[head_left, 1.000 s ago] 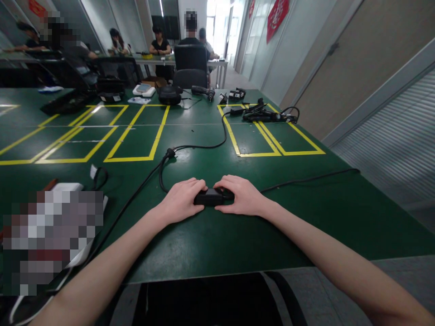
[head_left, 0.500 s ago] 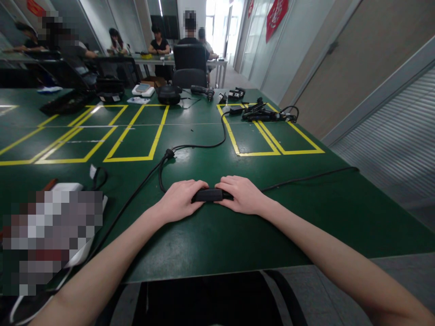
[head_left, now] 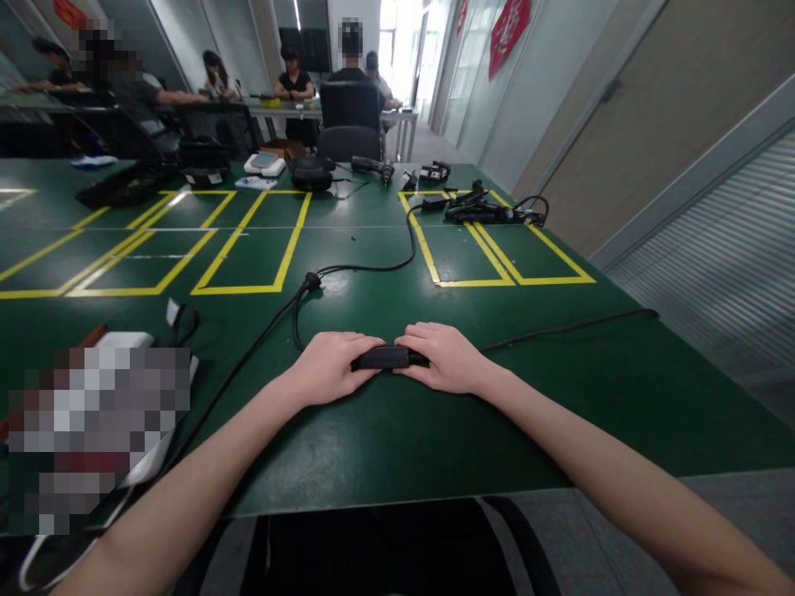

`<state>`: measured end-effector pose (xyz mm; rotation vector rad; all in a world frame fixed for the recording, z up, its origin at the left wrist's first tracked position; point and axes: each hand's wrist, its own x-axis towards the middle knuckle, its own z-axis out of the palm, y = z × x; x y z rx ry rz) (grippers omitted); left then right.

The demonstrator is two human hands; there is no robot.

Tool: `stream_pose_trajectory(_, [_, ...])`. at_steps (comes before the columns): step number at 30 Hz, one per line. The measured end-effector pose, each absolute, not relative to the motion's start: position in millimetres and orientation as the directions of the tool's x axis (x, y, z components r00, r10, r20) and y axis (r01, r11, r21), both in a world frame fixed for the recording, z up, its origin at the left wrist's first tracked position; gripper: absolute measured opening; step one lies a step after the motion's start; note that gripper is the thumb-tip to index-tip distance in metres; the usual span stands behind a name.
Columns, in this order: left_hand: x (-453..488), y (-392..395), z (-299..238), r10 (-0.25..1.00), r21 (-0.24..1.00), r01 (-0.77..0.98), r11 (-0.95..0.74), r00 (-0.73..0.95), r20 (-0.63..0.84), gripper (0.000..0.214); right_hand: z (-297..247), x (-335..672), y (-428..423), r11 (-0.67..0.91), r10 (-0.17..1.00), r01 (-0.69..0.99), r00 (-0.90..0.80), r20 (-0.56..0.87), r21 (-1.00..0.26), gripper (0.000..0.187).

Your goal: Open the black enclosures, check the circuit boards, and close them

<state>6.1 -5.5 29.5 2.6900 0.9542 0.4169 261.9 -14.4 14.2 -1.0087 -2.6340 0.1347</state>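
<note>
A small black box-shaped cable adapter (head_left: 385, 358) lies between my hands, close above or on the green table (head_left: 397, 447). My left hand (head_left: 334, 364) grips its left end, with the thumb on the near side and the fingers on the far side. At the other end, my right hand (head_left: 440, 358) is closed around the right part, where the cable joins. One black cable (head_left: 296, 319) curves away behind my left hand to a dark knot or plug (head_left: 311, 282). Another black cable (head_left: 571, 324) runs from my right hand toward the table's right edge.
Yellow tape rectangles (head_left: 236, 290) mark the table. A bundle of black cables (head_left: 484, 207) lies at the back right, near a drill-like tool (head_left: 373, 168) and a black rounded case (head_left: 312, 174). A partly blurred white device (head_left: 133, 339) is at the left. People sit at a farther table.
The view has shifted very slightly. Both hands keep the same hold on the adapter.
</note>
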Motion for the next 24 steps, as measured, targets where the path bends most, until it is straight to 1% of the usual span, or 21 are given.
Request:
stream_pose_trajectory(8, [6.7,-3.7,28.2,0.627,0.313,0.558,-0.769,0.754,0.197,0.029,15.2,260.0,-17.7,0.753,0.656,0.627,-0.699,0.284,-0.197,0.031])
stream_pose_trajectory(13, [7.1,-3.9,28.7,0.632,0.320,0.560,-0.764,0.749,0.197,0.033,14.7,259.2,-19.7,0.775,0.629,0.599,-0.697,0.344,-0.201,0.041])
stream_pose_trajectory(17, [7.6,-4.6,30.0,0.630,0.313,0.562,-0.766,0.753,0.191,0.031,14.2,259.8,-18.6,0.782,0.621,0.589,-0.707,0.338,-0.206,0.037])
stream_pose_trajectory(21, [8.9,-6.7,31.5,0.644,0.265,0.596,-0.758,0.747,0.165,0.028,15.3,260.4,-18.1,0.775,0.631,0.593,-0.704,0.326,-0.220,0.035])
stream_pose_trajectory(22, [9.2,-7.3,31.7,0.647,0.251,0.602,-0.758,0.744,0.169,0.030,15.4,260.4,-18.3,0.772,0.635,0.598,-0.701,0.326,-0.218,0.035])
stream_pose_trajectory(24, [9.5,-8.1,31.4,0.637,0.229,0.596,-0.769,0.746,0.196,0.040,15.5,260.1,-19.2,0.767,0.639,0.609,-0.693,0.332,-0.205,0.034])
